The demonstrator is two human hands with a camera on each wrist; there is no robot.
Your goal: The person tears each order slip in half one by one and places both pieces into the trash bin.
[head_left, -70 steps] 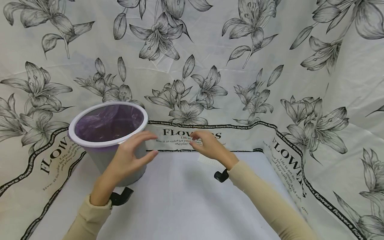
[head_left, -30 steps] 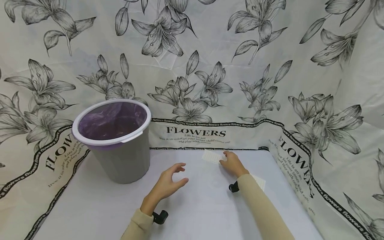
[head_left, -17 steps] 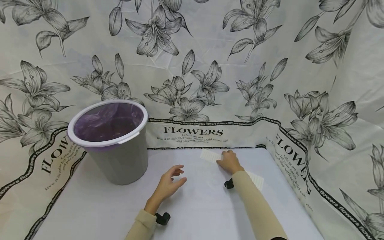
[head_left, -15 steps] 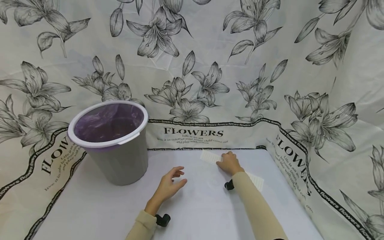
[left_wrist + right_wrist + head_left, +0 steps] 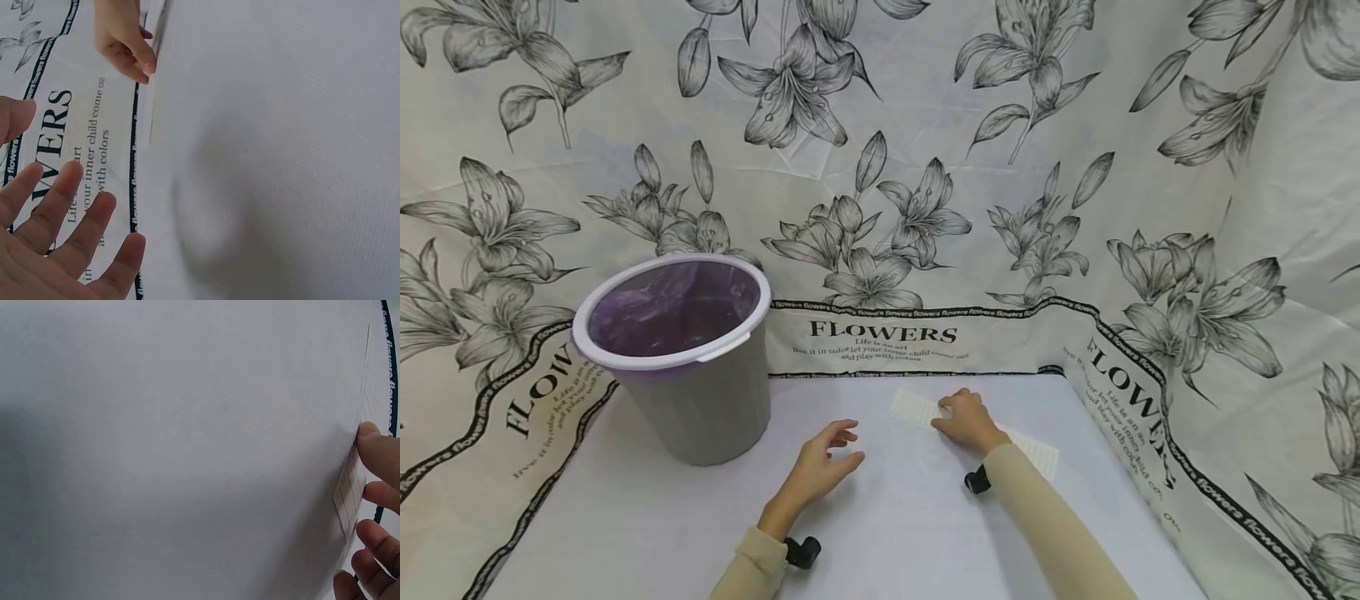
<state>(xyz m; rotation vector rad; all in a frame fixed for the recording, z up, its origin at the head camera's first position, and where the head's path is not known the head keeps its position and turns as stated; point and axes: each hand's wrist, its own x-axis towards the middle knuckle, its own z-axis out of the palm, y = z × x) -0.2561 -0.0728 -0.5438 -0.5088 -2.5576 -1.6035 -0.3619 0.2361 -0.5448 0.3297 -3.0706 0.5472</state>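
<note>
My right hand (image 5: 967,421) pinches a lined sheet of white paper (image 5: 915,409) by its edge, near the back of the white table. In the right wrist view the thumb (image 5: 378,450) lies on this sheet (image 5: 350,487), which looks tilted a little off the table. A second lined paper sheet (image 5: 1036,455) lies behind my right forearm, partly hidden by it. My left hand (image 5: 818,467) hovers over the table left of the papers, holding nothing. Its fingers (image 5: 94,225) are spread and relaxed in the left wrist view.
A grey trash bin (image 5: 715,417) with a white rim and a purple liner bag (image 5: 677,304) stands at the back left of the table (image 5: 887,533). Flower-printed cloth (image 5: 880,225) hangs behind and on both sides.
My right hand came down from the air onto the paper, and the sheet has since shifted slightly left and nearer. My left hand moved from beside the bin toward the table's middle.
</note>
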